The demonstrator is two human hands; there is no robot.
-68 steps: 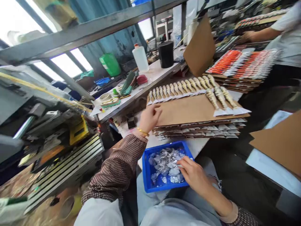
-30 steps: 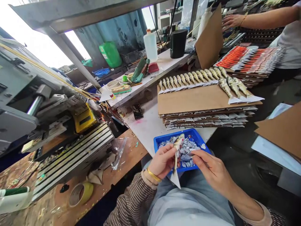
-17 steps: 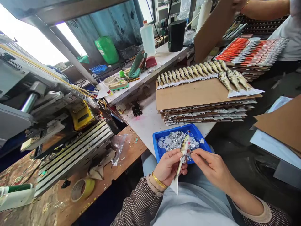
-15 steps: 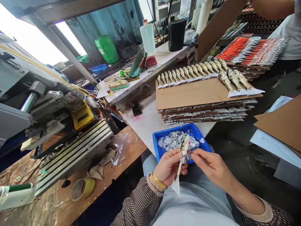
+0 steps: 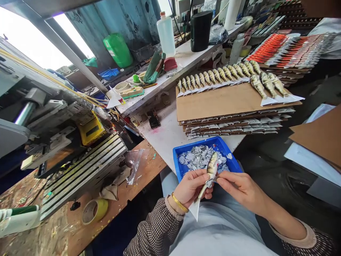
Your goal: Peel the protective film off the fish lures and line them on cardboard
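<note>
Reader: Taking the held fish-shaped piece (image 5: 212,164) as the clock's centre, twelve pointing away from you, what do your hands show?

Author: Your left hand (image 5: 192,185), at eight o'clock, closes thumb and fingers about the piece's narrow rear. The head points toward one, the white tail toward seven; this grip presumably leaves the broader body free and in sight. Your right hand (image 5: 243,190), at four, has thumb and fingertips pressed together, apparently pinching the edge of a silvery scrap (image 5: 209,183) at the piece's side; the exact contact is too small to tell.

Reader: Why does the blue tray (image 5: 176,163) lie so near you?

Author: It sits just beyond your hands, probably to put its silvery flakes (image 5: 197,156) within easy reach of your fingertips.

Reader: And the cardboard stack (image 5: 210,105)?

Author: It stands on the white surface (image 5: 167,137), between twelve and one. Along its far edge runs a row of similar pieces (image 5: 216,75), with three more (image 5: 267,84) at one o'clock. Laying them side by side likely keeps them orderly; the sheets presumably separate the layers below, where white ends protrude.
</note>
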